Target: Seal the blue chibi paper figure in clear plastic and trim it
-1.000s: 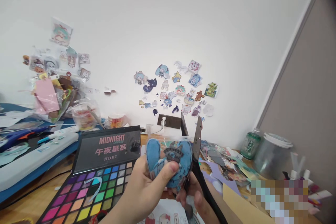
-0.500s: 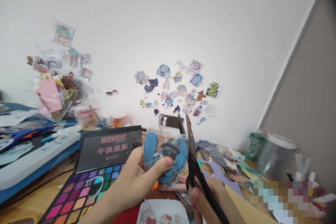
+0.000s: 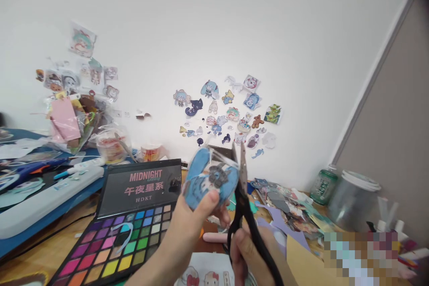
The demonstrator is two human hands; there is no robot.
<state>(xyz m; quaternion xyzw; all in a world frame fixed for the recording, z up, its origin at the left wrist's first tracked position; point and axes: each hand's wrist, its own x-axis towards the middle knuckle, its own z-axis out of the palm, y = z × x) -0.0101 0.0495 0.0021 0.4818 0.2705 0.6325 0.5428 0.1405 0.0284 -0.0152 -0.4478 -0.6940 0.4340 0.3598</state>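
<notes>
A blue padded figure [image 3: 197,190] with long ear-like shapes and a grey piece at its middle is pinched in my left hand [image 3: 197,219], thumb across its front. Clear film shows around its edges. My right hand [image 3: 250,243] grips black-handled scissors [image 3: 246,208], whose blades point up, slightly parted, right beside the figure's right edge. Whether the blades touch the film cannot be made out.
An open makeup palette [image 3: 144,187] lies at left, beside a white power strip [image 3: 53,199]. Paper cutouts [image 3: 284,201], a green bottle [image 3: 323,185] and a lidded tub [image 3: 351,199] are at right. Stickers [image 3: 233,114] cover part of the wall.
The figure has tilted and risen a little in my left hand. The scissors have shifted slightly, with their blades closer together and nearer its edge.
</notes>
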